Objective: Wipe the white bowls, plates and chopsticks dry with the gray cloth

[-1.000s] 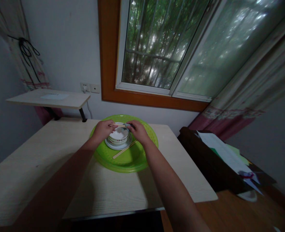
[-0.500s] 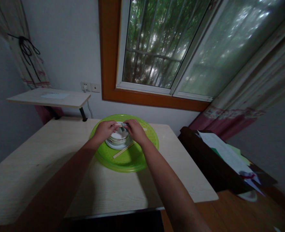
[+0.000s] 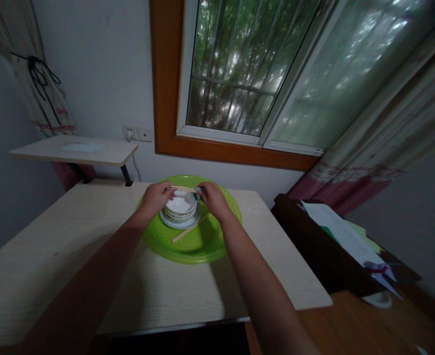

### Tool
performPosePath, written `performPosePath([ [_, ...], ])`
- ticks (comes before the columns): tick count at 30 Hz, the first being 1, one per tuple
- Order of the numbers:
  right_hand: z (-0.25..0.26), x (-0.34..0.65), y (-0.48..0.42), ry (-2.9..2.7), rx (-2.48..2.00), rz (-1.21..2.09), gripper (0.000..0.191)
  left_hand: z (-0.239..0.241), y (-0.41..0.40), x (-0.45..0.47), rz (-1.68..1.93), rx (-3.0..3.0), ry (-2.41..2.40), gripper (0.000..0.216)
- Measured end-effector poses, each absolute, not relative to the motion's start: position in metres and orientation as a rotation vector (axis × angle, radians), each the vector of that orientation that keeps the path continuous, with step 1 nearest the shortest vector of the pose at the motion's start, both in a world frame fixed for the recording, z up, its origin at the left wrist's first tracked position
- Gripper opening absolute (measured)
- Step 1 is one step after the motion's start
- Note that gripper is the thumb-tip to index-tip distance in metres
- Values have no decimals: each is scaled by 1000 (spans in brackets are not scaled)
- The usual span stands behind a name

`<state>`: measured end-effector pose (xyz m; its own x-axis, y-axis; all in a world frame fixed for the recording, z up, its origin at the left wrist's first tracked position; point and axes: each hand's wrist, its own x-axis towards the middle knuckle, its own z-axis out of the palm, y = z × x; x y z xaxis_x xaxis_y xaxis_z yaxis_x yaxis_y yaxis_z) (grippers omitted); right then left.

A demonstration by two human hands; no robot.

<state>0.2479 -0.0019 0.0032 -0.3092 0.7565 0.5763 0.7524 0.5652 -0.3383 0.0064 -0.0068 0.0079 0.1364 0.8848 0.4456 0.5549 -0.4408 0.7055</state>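
A green plastic basin (image 3: 202, 246) stands on the pale wooden table (image 3: 73, 246). Inside it a stack of white bowls (image 3: 181, 206) rests on a white plate (image 3: 173, 223). My left hand (image 3: 155, 197) is closed on one end of a wooden chopstick (image 3: 185, 189) held level over the bowls. My right hand (image 3: 210, 198) is closed on the chopstick's other end, pinching a small greyish thing against it. A second chopstick (image 3: 189, 229) lies slanted in the basin, leaning on the plate.
A small raised shelf (image 3: 73, 150) with a sheet of paper stands at the back left. A dark cabinet (image 3: 313, 246) with papers on it sits right of the table. Window and curtain (image 3: 380, 148) fill the back wall. Wall socket (image 3: 138, 133) is behind the table.
My right hand came in toward the left along the chopstick, then slid back out to the right. The bowls show more between my hands now.
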Motion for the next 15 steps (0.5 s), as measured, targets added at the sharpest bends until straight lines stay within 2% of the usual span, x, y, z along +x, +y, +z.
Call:
performPosePath([
  [8, 7, 225, -16, -2250, -1047, 51, 28, 7, -7, 11, 1037, 2291, 1264, 28],
  [15, 3, 236, -3, -2133, -1189, 65, 26, 8, -6, 7, 1223, 2103, 1331, 25],
])
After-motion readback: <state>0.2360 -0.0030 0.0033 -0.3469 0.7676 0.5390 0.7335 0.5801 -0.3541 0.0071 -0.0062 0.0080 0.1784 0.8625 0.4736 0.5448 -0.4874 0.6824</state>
